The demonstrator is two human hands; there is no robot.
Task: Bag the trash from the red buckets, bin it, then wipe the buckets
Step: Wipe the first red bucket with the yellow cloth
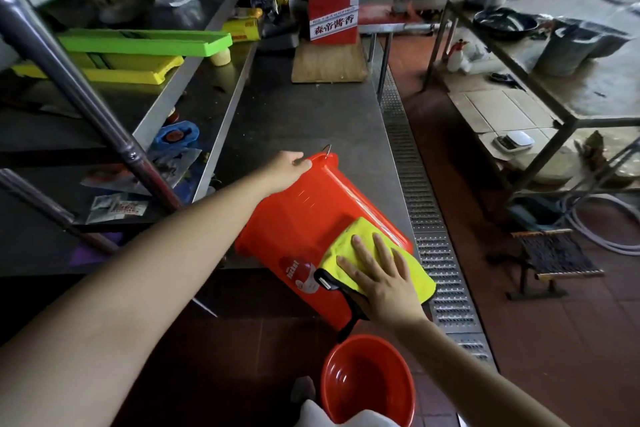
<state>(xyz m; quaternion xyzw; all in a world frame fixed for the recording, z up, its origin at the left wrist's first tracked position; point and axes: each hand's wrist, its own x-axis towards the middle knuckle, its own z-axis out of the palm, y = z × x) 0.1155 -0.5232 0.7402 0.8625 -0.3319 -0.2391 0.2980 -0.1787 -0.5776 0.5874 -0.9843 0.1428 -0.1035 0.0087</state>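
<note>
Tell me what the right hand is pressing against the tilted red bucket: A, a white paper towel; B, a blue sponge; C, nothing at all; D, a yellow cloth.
D: the right hand lies flat, fingers spread, on a yellow cloth against the side of the tilted red bucket, while the left hand holds its rim.

There is one view only, from the camera on my head, wide-angled, facing forward and down along the steel bench (304, 107). It sits close above my two forearms, which reach in from the bottom edge. The tiled floor (519, 340) and a floor drain grate (422, 204) run off to the right.
</note>
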